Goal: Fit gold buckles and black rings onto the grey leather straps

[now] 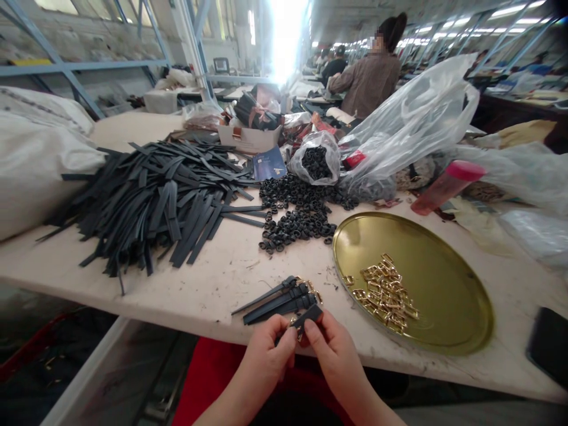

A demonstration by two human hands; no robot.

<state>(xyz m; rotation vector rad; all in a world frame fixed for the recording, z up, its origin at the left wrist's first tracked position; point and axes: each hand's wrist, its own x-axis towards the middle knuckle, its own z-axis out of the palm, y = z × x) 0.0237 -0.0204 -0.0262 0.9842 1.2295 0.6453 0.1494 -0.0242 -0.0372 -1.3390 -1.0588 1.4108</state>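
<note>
At the table's front edge my left hand (pixel 274 346) is closed on a gold buckle (pixel 298 329), pinched by thumb and fingers. My right hand (pixel 332 343) grips the black strap (pixel 309 318) that meets this buckle, thumb pressed on its face. Part of the strap is hidden by my fingers. Just beyond my hands lies a small group of black straps with gold buckles (pixel 281 300), side by side. To the right, a round gold tray (pixel 457 307) bears a heap of loose gold buckles (pixel 386 293). Small black loops (pixel 297 222) are piled at the table's middle.
A large heap of black straps (pixel 164 195) covers the left of the table. A clear plastic bag (pixel 316 160) holds more loops. A pink-lidded container (pixel 448 186) leans at the right, and a dark phone-like object (pixel 550 343) rests by the edge. Another person (pixel 370 77) works beyond.
</note>
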